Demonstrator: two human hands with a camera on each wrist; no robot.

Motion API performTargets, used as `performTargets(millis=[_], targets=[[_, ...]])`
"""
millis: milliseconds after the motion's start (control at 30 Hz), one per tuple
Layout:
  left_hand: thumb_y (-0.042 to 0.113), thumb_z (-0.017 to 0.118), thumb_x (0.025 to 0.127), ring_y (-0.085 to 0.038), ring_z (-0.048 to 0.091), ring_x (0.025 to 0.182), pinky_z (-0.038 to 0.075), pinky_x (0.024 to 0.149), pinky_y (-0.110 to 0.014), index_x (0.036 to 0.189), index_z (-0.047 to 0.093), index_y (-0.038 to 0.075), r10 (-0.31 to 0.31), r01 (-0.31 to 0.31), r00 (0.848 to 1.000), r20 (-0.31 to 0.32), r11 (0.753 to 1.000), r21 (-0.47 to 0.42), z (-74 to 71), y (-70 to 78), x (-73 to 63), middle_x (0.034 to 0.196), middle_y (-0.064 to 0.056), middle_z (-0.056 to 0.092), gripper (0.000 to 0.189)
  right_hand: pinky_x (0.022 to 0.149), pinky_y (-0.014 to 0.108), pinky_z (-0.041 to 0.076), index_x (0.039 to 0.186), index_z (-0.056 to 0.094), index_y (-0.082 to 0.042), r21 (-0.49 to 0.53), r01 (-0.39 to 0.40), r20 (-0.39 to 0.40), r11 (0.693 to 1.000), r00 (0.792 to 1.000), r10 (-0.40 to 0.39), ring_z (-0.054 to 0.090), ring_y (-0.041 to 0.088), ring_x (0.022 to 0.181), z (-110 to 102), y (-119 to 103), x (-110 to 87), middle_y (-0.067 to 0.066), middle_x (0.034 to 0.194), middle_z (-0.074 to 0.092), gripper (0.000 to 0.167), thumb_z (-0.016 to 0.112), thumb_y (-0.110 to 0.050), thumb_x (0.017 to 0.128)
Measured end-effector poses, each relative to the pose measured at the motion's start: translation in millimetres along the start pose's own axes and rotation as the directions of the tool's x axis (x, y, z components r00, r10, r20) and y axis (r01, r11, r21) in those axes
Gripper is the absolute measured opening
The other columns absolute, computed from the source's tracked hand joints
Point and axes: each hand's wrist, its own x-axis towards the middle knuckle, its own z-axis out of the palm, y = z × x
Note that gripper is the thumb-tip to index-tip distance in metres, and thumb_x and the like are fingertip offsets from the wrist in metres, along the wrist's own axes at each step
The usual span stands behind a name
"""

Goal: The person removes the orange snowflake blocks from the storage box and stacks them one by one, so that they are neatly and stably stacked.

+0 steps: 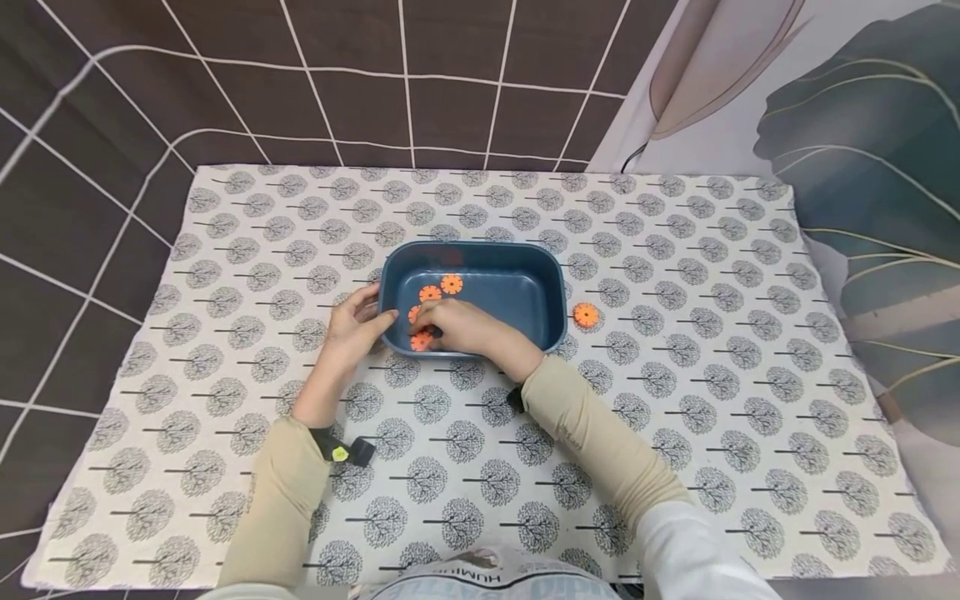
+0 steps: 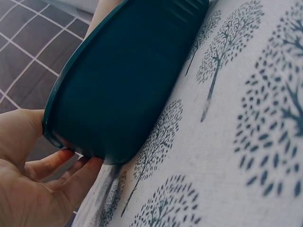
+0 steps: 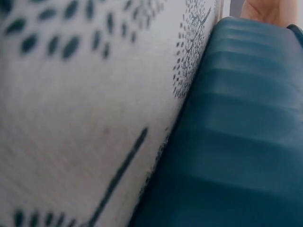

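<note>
the left hand (image 1: 354, 325) pinches the blue plastic basin (image 1: 521, 304), the bent right hand (image 1: 461, 323) has unclear hold, and notched orange discs (image 1: 452, 284) seem light, edge-pinchable.

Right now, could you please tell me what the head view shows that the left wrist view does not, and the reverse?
Only the head view: the tub's inside, the orange discs in it, the right hand reaching among them, and more orange, one disc or a stack, to the tub's right.

Only the left wrist view: the tub's outer side wall, with ridges near the top edge.

Both: the left hand holding the tub's end, and the tree-print cloth.
</note>
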Motion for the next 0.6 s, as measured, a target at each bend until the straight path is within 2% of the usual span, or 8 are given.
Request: performTargets(millis=[167,367,600], targets=[[0.007,0.06,0.088,-0.024,0.046,0.126,0.052,0.081,-0.017,0.142,0.037,0.009,-0.006,0.007,1.0,0.002,1.0,-0.007,0.0,0.1,0.0,0.137,-0.015,0.047,0.059,0.098,0.031,0.045,0.115,0.067,-0.012,-0.035,-0.016,0.029,0.999,0.999,0.017,0.056,0.018,0.111,0.5,-0.5,0.6,0.003,0.118,0.06,0.034,0.071,-0.016,0.082],[0.009,0.061,0.088,-0.024,0.045,0.127,0.052,0.081,-0.017,0.142,0.037,0.011,-0.013,0.013,1.0,0.004,1.0,0.0,-0.9,-0.6,0.6,0.137,-0.014,0.046,0.059,0.097,0.028,0.045,0.112,0.068,-0.013,-0.012,-0.002,0.054,1.0,0.999,0.003,0.056,0.017,0.109,0.5,-1.4,1.8,0.002,0.116,0.061,0.029,0.069,-0.013,0.083],[0.007,0.061,0.088,-0.024,0.045,0.127,0.051,0.086,-0.018,0.142,0.037,0.01,-0.014,0.015,1.0,0.013,1.0,-0.022,-1.2,-1.3,1.2,0.137,-0.015,0.047,0.06,0.099,0.029,0.043,0.112,0.067,-0.013,-0.023,-0.036,0.058,0.999,0.998,0.037,0.054,0.016,0.111,-1.1,-2.9,0.3,0.001,0.117,0.06,0.029,0.07,-0.016,0.083]])
